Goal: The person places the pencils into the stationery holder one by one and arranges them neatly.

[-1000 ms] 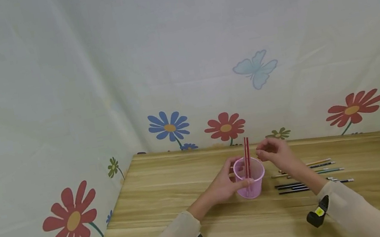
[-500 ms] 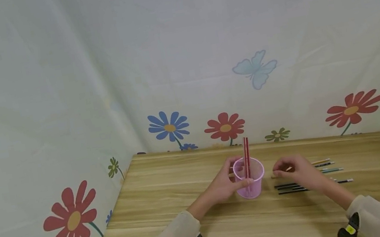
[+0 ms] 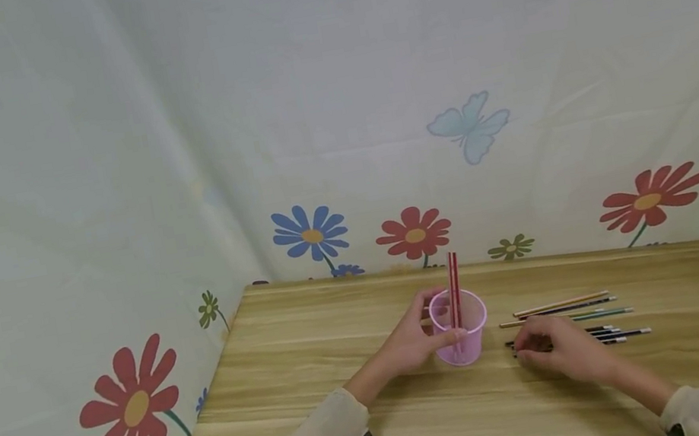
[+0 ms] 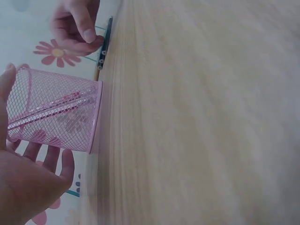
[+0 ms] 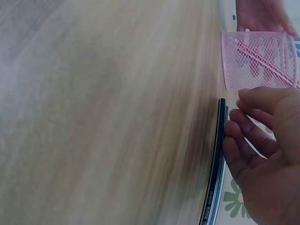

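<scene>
A pink mesh pencil cup point(image 3: 475, 343) stands on the table, its side held by my left hand point(image 3: 408, 341), thumb at the front and fingers behind. Red-striped pencils point(image 3: 453, 281) lean inside it and rise above the rim. To the right, my right hand point(image 3: 566, 350) is low over a group of black pencils point(image 3: 632, 332), covering part of them. Its bent fingers point(image 5: 236, 152) are right at the dark pencil point(image 5: 217, 150) in the right wrist view, the thumb apart from it.
Behind the right hand lie a yellow pencil point(image 3: 565, 303), a green pencil point(image 3: 611, 312) and a few others, roughly parallel. The wooden table point(image 3: 312, 324) meets a flower-printed cloth backdrop point(image 3: 329, 98) along its far edge and sides.
My right hand has moved from beside the cup's rim down and to the right, over the yellow and green pencils, then nearer to the black ones. Left hand and cup stay put.
</scene>
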Motion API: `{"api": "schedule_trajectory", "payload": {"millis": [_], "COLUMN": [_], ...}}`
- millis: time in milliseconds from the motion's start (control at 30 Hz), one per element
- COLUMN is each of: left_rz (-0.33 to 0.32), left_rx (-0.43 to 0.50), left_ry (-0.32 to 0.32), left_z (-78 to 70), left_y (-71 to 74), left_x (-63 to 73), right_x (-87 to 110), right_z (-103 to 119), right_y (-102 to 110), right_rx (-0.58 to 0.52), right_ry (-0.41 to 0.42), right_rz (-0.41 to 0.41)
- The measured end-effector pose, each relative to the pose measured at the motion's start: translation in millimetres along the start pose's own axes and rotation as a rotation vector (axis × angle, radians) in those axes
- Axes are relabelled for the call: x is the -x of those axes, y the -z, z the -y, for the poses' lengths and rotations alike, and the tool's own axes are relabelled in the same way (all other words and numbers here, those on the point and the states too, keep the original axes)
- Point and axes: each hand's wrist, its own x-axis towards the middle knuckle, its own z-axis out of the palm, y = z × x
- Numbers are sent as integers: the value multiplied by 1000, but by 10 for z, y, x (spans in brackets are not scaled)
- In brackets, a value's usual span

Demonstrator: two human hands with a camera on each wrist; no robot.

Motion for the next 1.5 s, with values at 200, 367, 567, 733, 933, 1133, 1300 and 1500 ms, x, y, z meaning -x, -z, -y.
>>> {"api": "schedule_trajectory", "payload": {"millis": [200,367,567,733,933,1133,1300,1500], "left_rz": [-2,1,0,-3,-1,-8,-3,-5], "left_rx": [12,6,8,9,10,20,25,19], "left_ry": [-6,-3,-5,-1,-7,-21,-22,-17], "left_z": [-19,11,47,57,59,50,19,30], "left_y": [-8,-10,-7,-5,-13,-14,-15,-20], "left_x": [-8,-11,-24,-27,-8,4,12,4], "right_x": [-4,-6,-27,-40,-24,-19,-18,-20], "right_z": [-19,-36,-51,-57,-83,-79,-80,-82], "right_y": [-20,-35,-16,-3,-24,-43,-57,-65], "right_rx": [32,46,75,91,116,189,231,245], "right_ry": [-3,-15,-24,-23,-4,20,65,117], "right_rz": [-6,2,9,-2,15,12,7,7]}}
